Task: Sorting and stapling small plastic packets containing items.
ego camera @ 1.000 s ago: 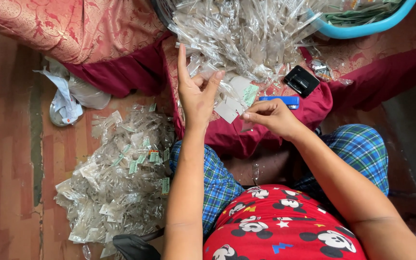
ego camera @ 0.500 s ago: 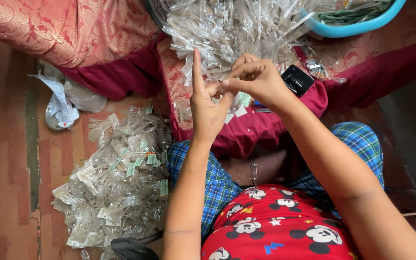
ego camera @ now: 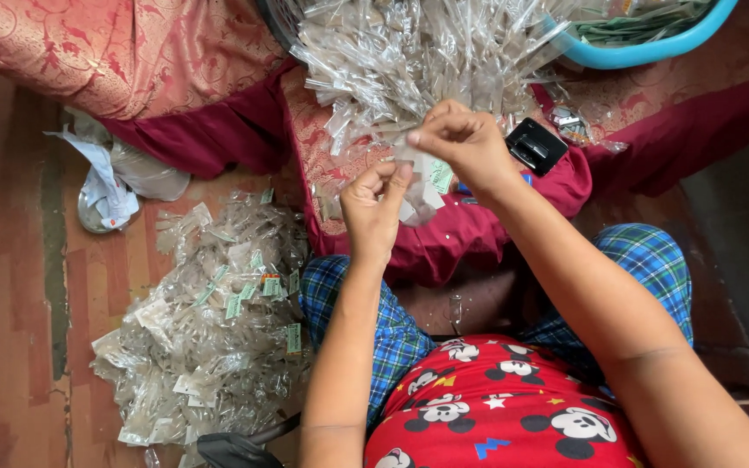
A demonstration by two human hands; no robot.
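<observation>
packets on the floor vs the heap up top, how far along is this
Done: a pile of filled packets lies on the floor. In hand: left hand and right hand pinch one packet. Left: a big heap of clear bags on the red cloth.

Blue basin (ego camera: pixel 652 54), black case (ego camera: pixel 536 146), crumpled cloth (ego camera: pixel 110 178) on floor.

A heap of packets (ego camera: pixel 426 52) lies on the cloth (ego camera: pixel 478 234) ahead of the person; a basin (ego camera: pixel 652 48) behind it to the right; a second pile (ego camera: pixel 210 338) on the floor (ego camera: pixel 10 303) at left.
</observation>
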